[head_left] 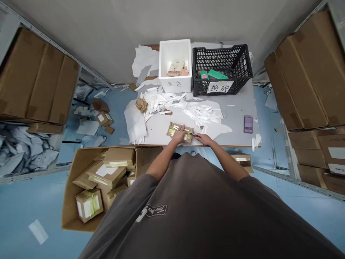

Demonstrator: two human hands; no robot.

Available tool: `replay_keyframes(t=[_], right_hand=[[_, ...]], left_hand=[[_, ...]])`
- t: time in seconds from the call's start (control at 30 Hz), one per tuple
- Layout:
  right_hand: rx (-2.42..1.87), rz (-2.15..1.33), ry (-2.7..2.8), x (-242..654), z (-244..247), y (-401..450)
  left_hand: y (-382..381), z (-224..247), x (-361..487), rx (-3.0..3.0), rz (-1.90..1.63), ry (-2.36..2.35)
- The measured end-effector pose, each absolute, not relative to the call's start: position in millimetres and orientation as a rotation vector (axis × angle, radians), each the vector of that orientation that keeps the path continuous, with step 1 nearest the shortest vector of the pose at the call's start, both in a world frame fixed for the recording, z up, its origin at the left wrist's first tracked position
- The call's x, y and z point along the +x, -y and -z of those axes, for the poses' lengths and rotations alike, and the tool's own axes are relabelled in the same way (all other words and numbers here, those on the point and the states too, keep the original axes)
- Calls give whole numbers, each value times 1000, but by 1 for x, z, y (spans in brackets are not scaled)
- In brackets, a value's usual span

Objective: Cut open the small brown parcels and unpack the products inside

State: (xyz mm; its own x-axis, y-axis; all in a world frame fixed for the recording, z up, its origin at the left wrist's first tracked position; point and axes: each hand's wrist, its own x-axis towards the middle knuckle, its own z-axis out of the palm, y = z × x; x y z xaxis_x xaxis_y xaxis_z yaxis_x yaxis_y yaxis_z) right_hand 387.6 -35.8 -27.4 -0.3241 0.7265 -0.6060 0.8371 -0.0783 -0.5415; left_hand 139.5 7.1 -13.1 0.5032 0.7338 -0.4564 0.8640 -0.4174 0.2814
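Observation:
A small flat cardboard parcel (171,128) with shiny yellowish tape lies near the front edge of the table. My left hand (179,134) rests over its middle and grips it against the tabletop. In my right hand (205,139) is a red and black box cutter (196,136), its tip at the parcel's right end. White paper strips (202,113) are heaped just beyond the parcel, and a crumpled brown paper ball (141,104) sits to the left.
A white bin (175,85) and a black plastic crate (237,84) stand at the back of the table (237,122), both holding small boxes. A phone (248,124) lies at right. Below left is a large carton (67,201) of parcels. Stacked boxes (304,72) flank both sides.

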Motion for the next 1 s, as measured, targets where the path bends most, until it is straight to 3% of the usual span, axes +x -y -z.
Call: replay_keyframes(t=[0.33, 0.73, 1.0], right_hand=[[1674, 1155, -2039, 376, 14, 22], [1673, 1398, -1968, 359, 25, 49], [2039, 1440, -1896, 393, 24, 62]], left_hand=[[-2, 20, 135, 2250, 329, -1320], [-6, 31, 133, 2258, 312, -1318], [-15, 28, 130, 2161, 202, -1321]])
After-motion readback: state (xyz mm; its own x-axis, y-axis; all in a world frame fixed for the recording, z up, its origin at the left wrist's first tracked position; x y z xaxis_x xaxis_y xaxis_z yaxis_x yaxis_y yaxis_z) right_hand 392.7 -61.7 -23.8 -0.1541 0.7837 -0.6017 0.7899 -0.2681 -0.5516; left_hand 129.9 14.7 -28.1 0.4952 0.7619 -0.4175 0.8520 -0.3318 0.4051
